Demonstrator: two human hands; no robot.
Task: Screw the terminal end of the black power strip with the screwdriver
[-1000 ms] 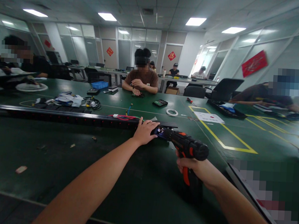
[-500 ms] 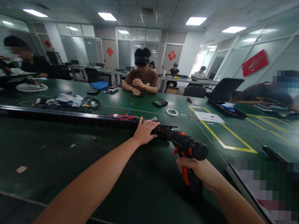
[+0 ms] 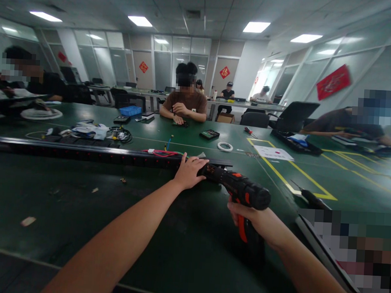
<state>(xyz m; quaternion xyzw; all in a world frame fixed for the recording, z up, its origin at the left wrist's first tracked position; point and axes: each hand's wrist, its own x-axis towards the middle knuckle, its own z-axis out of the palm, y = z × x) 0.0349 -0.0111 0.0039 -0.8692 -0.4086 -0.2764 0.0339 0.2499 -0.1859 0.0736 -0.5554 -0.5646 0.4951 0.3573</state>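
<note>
My right hand (image 3: 249,212) is wrapped around the handle of a black and orange cordless drill (image 3: 242,187), its forefinger curled at the trigger. The drill's nose points away and to the left, against the end of a long black rail (image 3: 129,157). Across that end lies my left hand (image 3: 190,170), fingers stretched out and spread, thumb beside the drill's nose. The drill's tip and the spot it meets are hidden by this hand. Red wires (image 3: 165,153) with a white connector run along the rail's far side, just beyond my fingers.
White tape or cable ring (image 3: 224,146), black box (image 3: 209,134) and paper sheet (image 3: 274,153) lie beyond the rail. Bundled cables (image 3: 91,131) sit at left. A dark tool with a thin shaft (image 3: 312,198) is at right, near a tablet-like edge (image 3: 327,254). Several people sit around.
My right forefinger has drawn in at the trigger, and the drill has shifted very slightly left. The dark thin-shafted tool at right has moved left. My left hand stays put.
</note>
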